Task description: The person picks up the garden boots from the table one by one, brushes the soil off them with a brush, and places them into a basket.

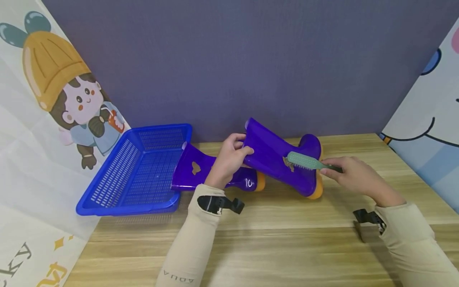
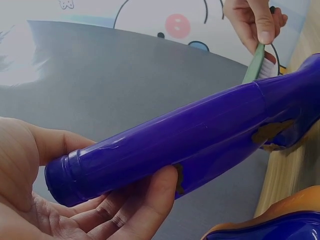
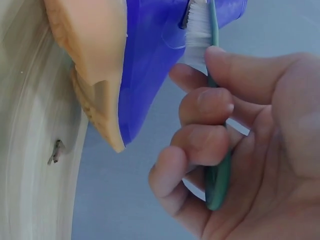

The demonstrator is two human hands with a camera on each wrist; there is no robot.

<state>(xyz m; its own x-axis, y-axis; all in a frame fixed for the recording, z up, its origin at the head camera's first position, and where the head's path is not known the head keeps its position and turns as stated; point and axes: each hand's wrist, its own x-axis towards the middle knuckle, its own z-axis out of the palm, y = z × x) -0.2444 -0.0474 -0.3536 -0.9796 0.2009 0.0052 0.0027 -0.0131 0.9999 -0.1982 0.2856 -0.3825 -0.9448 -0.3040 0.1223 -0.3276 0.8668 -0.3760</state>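
1. The upper boot [image 1: 270,149] is held near its opening by the left hand [image 1: 229,157], shaft toward 10 o'clock, sole [image 1: 316,193] toward 4 o'clock; this grip should be kept steady.
2. The brush [image 1: 305,160] is held by its handle [image 3: 218,185] in the right hand [image 1: 355,175], at 3 o'clock from the brown patch [image 1: 288,164].
3. The bristles [image 3: 197,32] should be pressed evenly and moved in short strokes.
4. The other boot [image 1: 188,177], at 9 o'clock, should not be bumped.
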